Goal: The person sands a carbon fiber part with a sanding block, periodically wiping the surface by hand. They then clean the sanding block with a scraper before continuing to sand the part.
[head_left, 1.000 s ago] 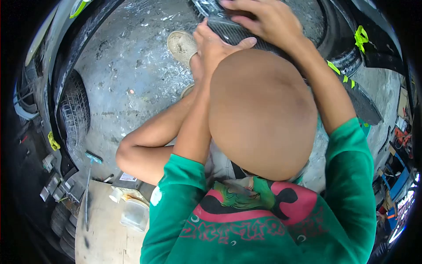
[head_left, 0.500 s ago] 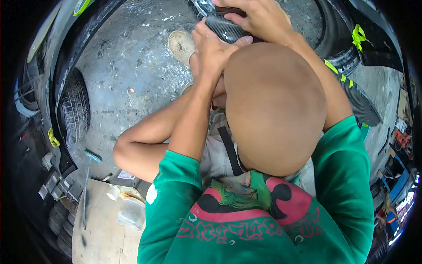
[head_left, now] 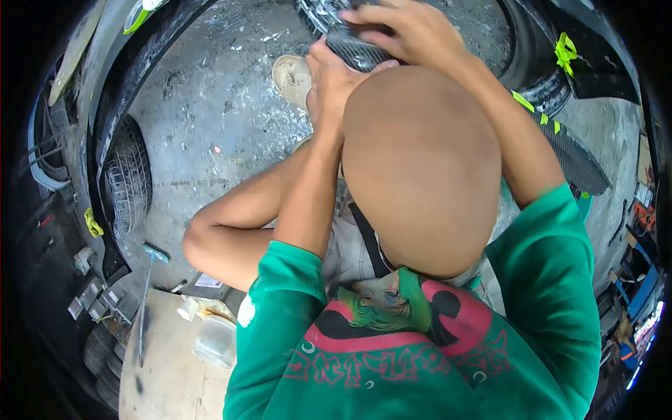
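Note:
A glossy, curved part with a black carbon-fibre weave [head_left: 355, 53] is at the top of the view, beyond my raised knee [head_left: 423, 168]. My left hand [head_left: 334, 78] grips its near side, fingers bent round the left edge and thumb lying along the right. Over its far end, my right hand [head_left: 420, 33] is closed in a pinch on a dark piece [head_left: 360, 29], mostly hidden by the fingers. The part's upper left looks wet or streaked with white.
Black arched panels stand on both sides, with a yellow-green ribbon [head_left: 565, 56] on the right one. Tyres [head_left: 129, 182] lie at left and upper right. A carbon-fibre panel [head_left: 577, 157] is at right. At lower left, a plastic tub [head_left: 214, 343] and long-handled squeegee [head_left: 155, 253] rest by a wooden board [head_left: 164, 378].
My right hand has slid slightly right over the part, and less of the dark piece shows. My left hand keeps its grip. The view has shifted a little.

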### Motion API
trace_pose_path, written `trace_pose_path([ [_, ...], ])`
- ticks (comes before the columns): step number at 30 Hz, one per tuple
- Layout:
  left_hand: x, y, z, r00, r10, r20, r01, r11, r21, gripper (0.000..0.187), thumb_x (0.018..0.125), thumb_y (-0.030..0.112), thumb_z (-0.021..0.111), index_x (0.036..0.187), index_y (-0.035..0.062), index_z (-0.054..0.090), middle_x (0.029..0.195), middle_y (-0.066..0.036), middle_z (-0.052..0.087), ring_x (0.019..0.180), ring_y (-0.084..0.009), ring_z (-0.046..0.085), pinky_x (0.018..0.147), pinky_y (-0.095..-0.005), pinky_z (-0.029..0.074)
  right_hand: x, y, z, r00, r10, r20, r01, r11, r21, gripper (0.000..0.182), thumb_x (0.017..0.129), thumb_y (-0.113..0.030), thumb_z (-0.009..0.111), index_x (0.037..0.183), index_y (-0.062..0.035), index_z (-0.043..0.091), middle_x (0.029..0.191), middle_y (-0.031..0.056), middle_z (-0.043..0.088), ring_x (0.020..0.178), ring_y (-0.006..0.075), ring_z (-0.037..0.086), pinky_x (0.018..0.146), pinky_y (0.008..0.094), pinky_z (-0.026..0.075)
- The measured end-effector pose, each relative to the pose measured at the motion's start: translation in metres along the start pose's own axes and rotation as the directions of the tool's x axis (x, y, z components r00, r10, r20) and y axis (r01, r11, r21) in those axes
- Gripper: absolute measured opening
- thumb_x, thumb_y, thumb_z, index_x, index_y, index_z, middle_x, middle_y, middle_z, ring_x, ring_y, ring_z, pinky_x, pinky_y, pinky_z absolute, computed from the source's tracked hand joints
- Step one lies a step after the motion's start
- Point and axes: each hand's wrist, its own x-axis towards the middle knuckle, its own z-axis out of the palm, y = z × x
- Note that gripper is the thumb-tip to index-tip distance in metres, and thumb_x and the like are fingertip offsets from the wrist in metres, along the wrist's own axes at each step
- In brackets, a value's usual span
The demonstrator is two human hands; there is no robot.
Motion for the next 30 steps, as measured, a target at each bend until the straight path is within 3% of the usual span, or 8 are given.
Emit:
trace_pose_path([
  [2,0.003,-0.013,0.016,0.938,0.250,-0.242,-0.244,0.968,0.055,0.100,0.060,0.035,0.103,0.134,-0.0016,0.047,0.121,-0.018,0.058,0.110,-0.0333,0.062,0.093,-0.0466,0.052,-0.031,0.014,-0.025,0.999,0.021,0.035,-0.019,0.997,-0.072,0.048,0.085,-0.012,0.083,0.131,-0.0217,0.075,0.091,0.0085,0.067,0.085,0.0311,0.070,0.077,0.0387,0.057],
  [4,0.007,-0.012,0.017,0.930,0.232,-0.284,-0.220,0.973,0.075,0.100,0.058,0.036,0.104,0.133,-0.0013,0.048,0.125,-0.019,0.056,0.110,-0.0339,0.062,0.092,-0.0471,0.052,-0.054,0.031,-0.031,1.000,0.002,0.025,-0.001,0.998,-0.058,0.048,0.086,-0.013,0.082,0.132,-0.0235,0.074,0.092,0.0085,0.066,0.085,0.0313,0.069,0.075,0.0397,0.056],
  [12,0.012,-0.002,0.006,0.993,-0.116,-0.007,0.116,0.993,-0.020,0.116,0.060,0.048,0.099,0.143,-0.0052,0.036,0.136,-0.027,0.047,0.132,-0.0421,0.050,0.109,-0.0439,0.046,0.003,-0.002,0.017,0.996,0.027,-0.082,-0.024,0.999,0.031,0.030,0.088,-0.022,0.074,0.118,-0.0190,0.073,0.100,0.0141,0.065,0.095,0.0393,0.067,0.083,0.0492,0.055],
  [14,0.011,-0.007,0.010,0.997,-0.074,-0.036,0.074,0.997,-0.004,0.118,0.061,0.046,0.099,0.145,-0.0056,0.034,0.135,-0.027,0.048,0.132,-0.0427,0.050,0.109,-0.0452,0.045,-0.013,0.015,0.005,0.982,-0.137,-0.126,0.139,0.990,0.005,0.045,0.089,-0.017,0.080,0.133,-0.0250,0.073,0.094,0.0080,0.065,0.086,0.0316,0.068,0.074,0.0424,0.055],
  [15,0.013,-0.013,0.014,0.997,-0.030,-0.073,0.031,0.999,0.013,0.119,0.061,0.043,0.099,0.147,-0.0060,0.033,0.135,-0.027,0.048,0.132,-0.0433,0.050,0.110,-0.0465,0.044,-0.026,0.013,-0.010,1.000,0.017,-0.009,-0.018,0.996,-0.085,0.040,0.089,-0.024,0.078,0.129,-0.0275,0.074,0.090,0.0060,0.066,0.089,0.0307,0.070,0.076,0.0425,0.057],
  [22,0.015,-0.013,0.018,0.994,-0.001,-0.109,0.007,0.998,0.058,0.121,0.060,0.043,0.099,0.148,-0.0062,0.031,0.140,-0.032,0.045,0.133,-0.0487,0.047,0.111,-0.0500,0.043,0.009,-0.017,0.009,0.994,0.048,-0.098,-0.058,0.993,-0.099,0.041,0.091,-0.015,0.078,0.130,-0.0259,0.075,0.097,0.0083,0.069,0.090,0.0318,0.070,0.079,0.0431,0.056],
  [24,0.019,-0.017,0.017,0.997,-0.030,-0.077,0.014,0.980,-0.201,0.123,0.058,0.049,0.099,0.146,-0.0058,0.032,0.141,-0.031,0.045,0.133,-0.0478,0.048,0.110,-0.0512,0.044,0.022,-0.014,0.016,0.996,0.050,-0.068,-0.053,0.998,-0.034,0.035,0.090,-0.018,0.076,0.124,-0.0220,0.074,0.098,0.0114,0.067,0.092,0.0357,0.069,0.080,0.0464,0.056],
  [30,0.018,-0.020,0.019,0.992,0.011,-0.128,-0.005,0.999,0.045,0.123,0.058,0.051,0.099,0.146,-0.0042,0.034,0.136,-0.030,0.049,0.131,-0.0477,0.049,0.110,-0.0525,0.042,-0.024,0.006,-0.006,0.995,0.093,0.025,-0.092,0.995,-0.046,0.040,0.091,-0.019,0.077,0.129,-0.0280,0.074,0.098,0.0074,0.067,0.091,0.0316,0.070,0.078,0.0443,0.057],
])
